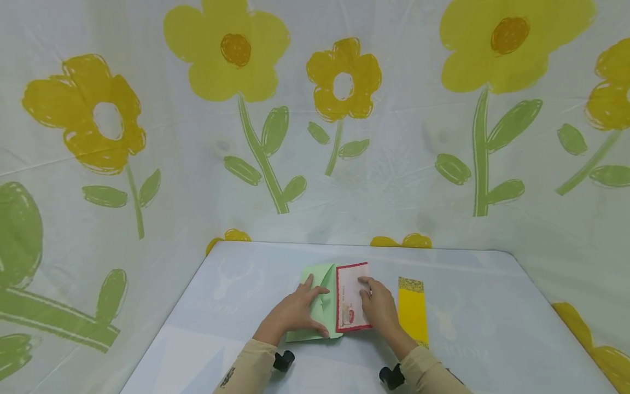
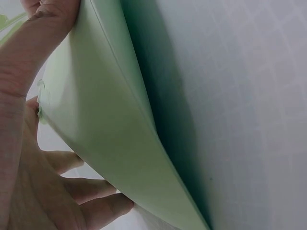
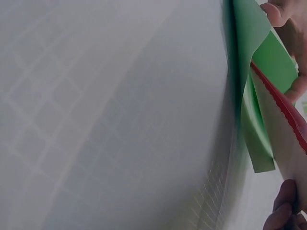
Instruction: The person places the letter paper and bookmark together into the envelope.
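The left hand lies spread over the green envelope, fingers nearly straight on its upper face and the thumb hooked round the near edge; the left wrist view shows that thumb and the other fingers bracketing the raised green paper, so the hand grips it rather than merely presses it. The right hand rests on the red-bordered card, fingertips laid on the card's face near its far end; from the head view I cannot tell whether the thumb curls under the card's edge, though the right wrist view shows fingertips at the edges of green paper and card, which suggests a light pinch. The card sits just right of the envelope, its left edge touching or slightly overlapping the open flap, both near the middle of the pale table. A yellow strip with a glittery top lies just beside the right hand, apart from the card. The likely trouble: the envelope's mouth looks only slightly lifted, so the card's corner could catch on the flap and buckle. If the left thumb eases, the thin paper may slide away across the smooth tabletop. The right wrist could also nudge the yellow strip askew.
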A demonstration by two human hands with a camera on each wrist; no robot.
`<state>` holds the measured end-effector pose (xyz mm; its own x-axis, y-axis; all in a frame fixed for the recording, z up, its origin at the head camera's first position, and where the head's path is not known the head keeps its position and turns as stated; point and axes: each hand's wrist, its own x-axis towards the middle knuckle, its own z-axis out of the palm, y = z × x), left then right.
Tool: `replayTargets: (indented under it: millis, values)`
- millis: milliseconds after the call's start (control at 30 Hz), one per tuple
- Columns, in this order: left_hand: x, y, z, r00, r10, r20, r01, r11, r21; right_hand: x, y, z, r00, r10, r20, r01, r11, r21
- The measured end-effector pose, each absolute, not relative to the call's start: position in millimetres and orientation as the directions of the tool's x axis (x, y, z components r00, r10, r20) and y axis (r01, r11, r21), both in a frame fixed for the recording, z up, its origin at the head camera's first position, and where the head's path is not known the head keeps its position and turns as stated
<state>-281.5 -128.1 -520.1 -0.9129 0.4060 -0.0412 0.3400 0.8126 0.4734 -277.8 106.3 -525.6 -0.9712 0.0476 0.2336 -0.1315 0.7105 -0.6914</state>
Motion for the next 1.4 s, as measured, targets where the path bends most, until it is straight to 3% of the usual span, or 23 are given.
replayTargets:
  millis: [1400]
  values:
    - [-284.6, -127.9, -523.3, -0.909, 0.416, -0.031, 0.362, 0.823, 0.438, -274.9, 88.6, -529.4, -0.982, 0.013, 0.188, -0.119, 0.729, -0.674]
